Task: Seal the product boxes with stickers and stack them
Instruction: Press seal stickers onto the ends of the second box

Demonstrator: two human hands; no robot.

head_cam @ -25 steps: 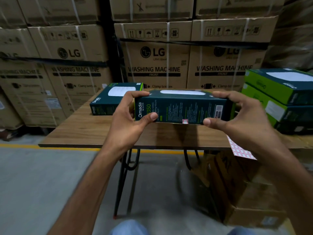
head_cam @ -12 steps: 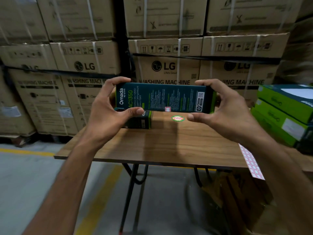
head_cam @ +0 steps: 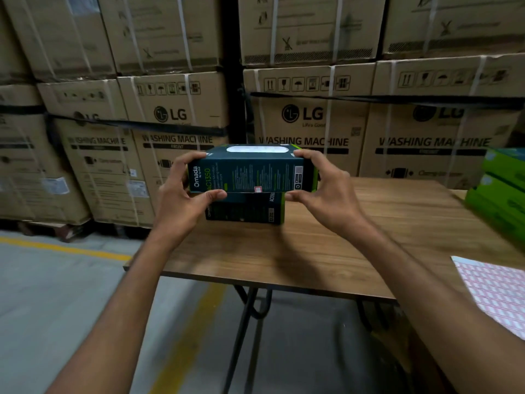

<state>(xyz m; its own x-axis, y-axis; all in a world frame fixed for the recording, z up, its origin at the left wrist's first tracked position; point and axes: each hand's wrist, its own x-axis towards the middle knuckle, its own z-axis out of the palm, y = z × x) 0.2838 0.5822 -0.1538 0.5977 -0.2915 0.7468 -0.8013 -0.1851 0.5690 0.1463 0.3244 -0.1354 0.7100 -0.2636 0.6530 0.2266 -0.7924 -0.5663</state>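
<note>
Stacking step: left hand point(head_cam: 181, 200) and right hand point(head_cam: 326, 194) clamping sealed box point(head_cam: 250, 173) just over lower box point(head_cam: 245, 209); next, square edges, let go

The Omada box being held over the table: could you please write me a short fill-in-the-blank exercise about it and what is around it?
1. The held box is gripped by ____ hands, left hand and right hand.
2. Directly beneath it on the table lies a second ____.
3. The small seal sticker sits at the box's ____ edge.
4. The sticker sheet lies to the person's ____.

Missing words: both; box; bottom; right
</note>
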